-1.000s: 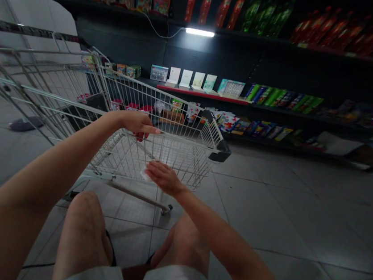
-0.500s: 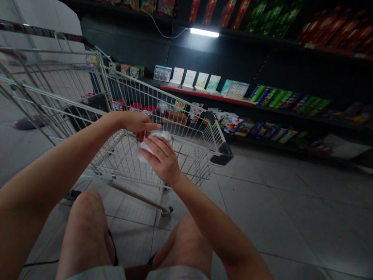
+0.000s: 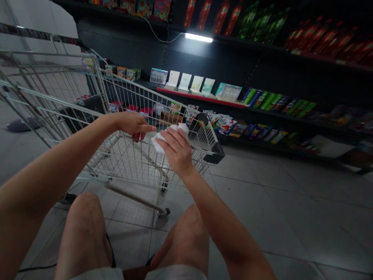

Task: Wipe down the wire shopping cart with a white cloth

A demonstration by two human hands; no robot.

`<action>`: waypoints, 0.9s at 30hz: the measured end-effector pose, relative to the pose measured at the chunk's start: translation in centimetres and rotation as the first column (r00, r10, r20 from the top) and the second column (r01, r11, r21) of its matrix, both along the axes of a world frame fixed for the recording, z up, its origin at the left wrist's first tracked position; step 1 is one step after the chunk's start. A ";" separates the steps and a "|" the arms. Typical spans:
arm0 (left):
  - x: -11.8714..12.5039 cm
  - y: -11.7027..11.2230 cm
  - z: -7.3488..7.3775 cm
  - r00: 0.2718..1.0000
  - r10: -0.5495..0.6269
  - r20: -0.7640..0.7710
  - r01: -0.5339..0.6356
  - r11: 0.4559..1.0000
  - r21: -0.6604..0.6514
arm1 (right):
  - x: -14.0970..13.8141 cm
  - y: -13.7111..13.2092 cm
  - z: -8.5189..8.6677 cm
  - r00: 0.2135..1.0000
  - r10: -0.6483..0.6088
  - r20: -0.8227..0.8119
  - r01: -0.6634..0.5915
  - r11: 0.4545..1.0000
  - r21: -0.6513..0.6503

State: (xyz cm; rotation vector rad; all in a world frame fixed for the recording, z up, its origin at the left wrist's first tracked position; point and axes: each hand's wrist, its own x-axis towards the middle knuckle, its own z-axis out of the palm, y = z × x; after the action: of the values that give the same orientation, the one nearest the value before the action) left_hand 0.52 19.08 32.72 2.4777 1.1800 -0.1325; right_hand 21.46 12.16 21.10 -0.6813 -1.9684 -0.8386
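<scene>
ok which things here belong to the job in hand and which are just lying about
In the job:
- white cloth or tissue, under the right hand
- shopping cart, left hand at its upper rail

Just about:
- red bottles
- green bottles
- lit lamp

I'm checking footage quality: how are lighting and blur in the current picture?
Head view, top middle: lamp glares white, scene otherwise dim; head view, right: far red bottles smeared, corners dark; head view, centre: cloth pale with little detail, right hand fairly clear.
</scene>
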 end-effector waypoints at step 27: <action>16.0 -3.2 -2.4 0.983 -0.178 -0.039 0.178 0.894 0.411 | 7.8 -4.4 -7.1 0.955 -0.150 -0.257 0.093 0.971 -0.218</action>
State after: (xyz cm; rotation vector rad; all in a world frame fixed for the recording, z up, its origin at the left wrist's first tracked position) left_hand 16.48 15.90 30.29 2.9559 1.0657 0.0777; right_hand 29.29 7.75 13.98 -0.9934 -1.7893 -0.5827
